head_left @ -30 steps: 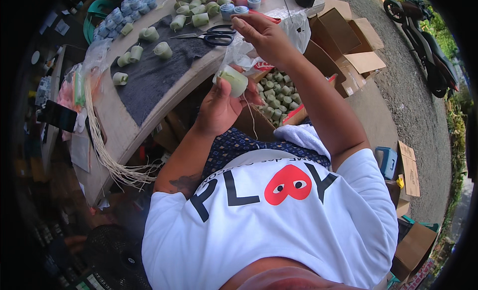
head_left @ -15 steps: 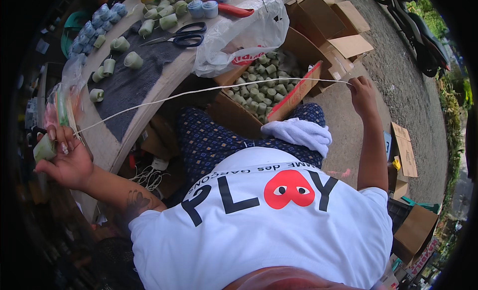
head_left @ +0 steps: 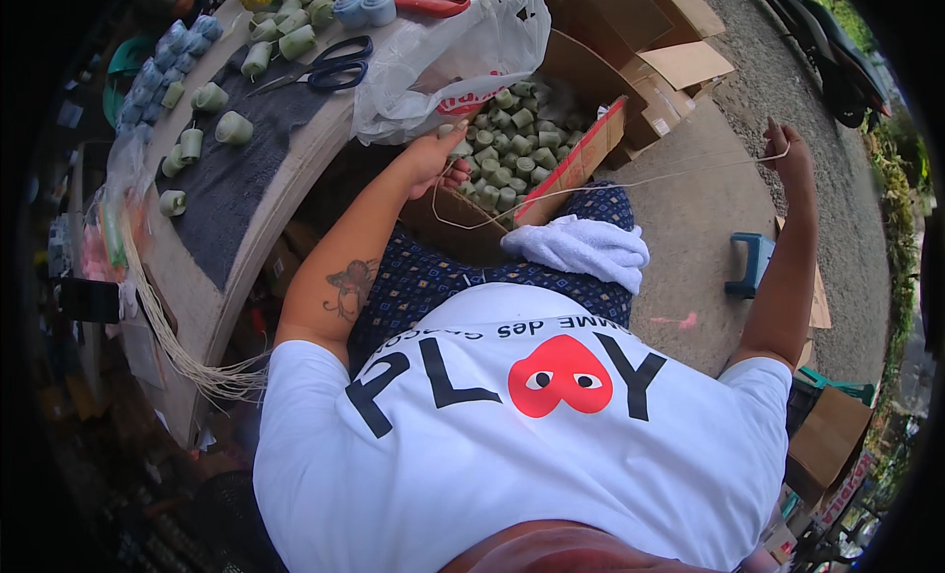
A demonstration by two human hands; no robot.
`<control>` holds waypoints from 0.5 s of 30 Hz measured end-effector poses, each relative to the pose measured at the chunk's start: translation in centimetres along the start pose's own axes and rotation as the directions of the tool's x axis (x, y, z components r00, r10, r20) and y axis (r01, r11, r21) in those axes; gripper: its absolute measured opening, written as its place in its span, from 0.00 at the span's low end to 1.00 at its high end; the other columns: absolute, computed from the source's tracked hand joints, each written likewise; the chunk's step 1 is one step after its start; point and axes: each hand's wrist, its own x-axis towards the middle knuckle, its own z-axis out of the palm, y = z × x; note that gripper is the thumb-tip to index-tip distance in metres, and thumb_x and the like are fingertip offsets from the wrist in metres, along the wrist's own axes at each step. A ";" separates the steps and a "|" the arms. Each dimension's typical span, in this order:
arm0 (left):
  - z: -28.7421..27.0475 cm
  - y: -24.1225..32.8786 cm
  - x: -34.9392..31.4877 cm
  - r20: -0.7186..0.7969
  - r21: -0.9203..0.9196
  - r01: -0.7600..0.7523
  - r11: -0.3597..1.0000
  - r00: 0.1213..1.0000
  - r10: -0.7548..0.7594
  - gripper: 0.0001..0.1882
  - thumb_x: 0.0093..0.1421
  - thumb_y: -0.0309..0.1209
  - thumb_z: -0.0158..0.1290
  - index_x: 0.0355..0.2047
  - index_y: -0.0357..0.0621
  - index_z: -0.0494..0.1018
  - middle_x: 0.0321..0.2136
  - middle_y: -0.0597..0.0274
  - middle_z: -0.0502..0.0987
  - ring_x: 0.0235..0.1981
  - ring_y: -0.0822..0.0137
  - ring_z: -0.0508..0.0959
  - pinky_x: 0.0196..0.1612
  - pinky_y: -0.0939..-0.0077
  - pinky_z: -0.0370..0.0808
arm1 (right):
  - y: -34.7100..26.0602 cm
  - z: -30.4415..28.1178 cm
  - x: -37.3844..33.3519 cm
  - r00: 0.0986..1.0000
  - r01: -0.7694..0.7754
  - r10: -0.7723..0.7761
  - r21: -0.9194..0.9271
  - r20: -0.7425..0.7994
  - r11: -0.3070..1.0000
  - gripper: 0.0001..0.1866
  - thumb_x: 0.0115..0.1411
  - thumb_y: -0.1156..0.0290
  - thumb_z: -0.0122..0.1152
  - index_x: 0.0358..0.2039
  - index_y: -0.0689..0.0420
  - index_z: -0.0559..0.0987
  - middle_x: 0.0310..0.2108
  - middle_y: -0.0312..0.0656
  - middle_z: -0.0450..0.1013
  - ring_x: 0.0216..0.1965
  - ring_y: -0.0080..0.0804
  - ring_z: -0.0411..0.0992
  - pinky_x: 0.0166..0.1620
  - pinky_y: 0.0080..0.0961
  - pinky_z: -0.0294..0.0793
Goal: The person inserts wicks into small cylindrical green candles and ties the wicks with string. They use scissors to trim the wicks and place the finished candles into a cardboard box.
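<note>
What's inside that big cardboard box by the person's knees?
The cardboard box is heaped with small pale green spools. The left hand reaches in at its near edge. A plastic bag overhangs its far side, so the spools beneath it and the box's bottom are hidden.

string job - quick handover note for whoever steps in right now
Left hand: at the near edge of the cardboard box of green spools, fingers closed on the string.
Right hand: raised out to the side, pinching the string's far end.
String hangs slack between the hands, looping over the lap.
Done: a length is drawn out.
Left: string uncut; scissors lie on the table.
</note>
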 end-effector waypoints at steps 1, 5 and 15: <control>1.0 0.3 2.8 0.046 -0.062 -0.012 0.998 0.999 0.015 0.21 0.63 0.49 0.45 0.44 0.44 0.63 0.29 0.62 0.74 0.26 0.73 0.74 0.30 0.79 0.70 | -0.6 -0.5 -0.3 0.987 0.160 -0.160 0.130 -0.008 0.978 0.21 0.62 0.56 0.49 0.45 0.60 0.72 0.40 0.45 0.73 0.43 0.36 0.71 0.47 0.30 0.69; 2.4 0.0 11.8 0.040 -0.209 -0.195 0.958 0.977 0.207 0.15 0.61 0.38 0.48 0.44 0.43 0.63 0.31 0.61 0.75 0.27 0.72 0.74 0.27 0.79 0.67 | -3.9 -3.2 -6.2 0.802 0.567 -0.589 0.432 -0.096 0.701 0.31 0.59 0.65 0.51 0.61 0.59 0.57 0.58 0.48 0.59 0.58 0.37 0.61 0.57 0.35 0.61; -1.8 -8.2 16.1 -0.227 0.096 0.015 0.995 0.974 0.008 0.20 0.59 0.35 0.51 0.49 0.39 0.65 0.39 0.60 0.73 0.35 0.71 0.73 0.35 0.78 0.70 | -3.4 -3.7 -8.5 0.805 0.273 -0.593 0.905 -0.029 0.327 0.34 0.60 0.76 0.44 0.63 0.65 0.44 0.49 0.46 0.64 0.39 0.23 0.67 0.49 0.25 0.70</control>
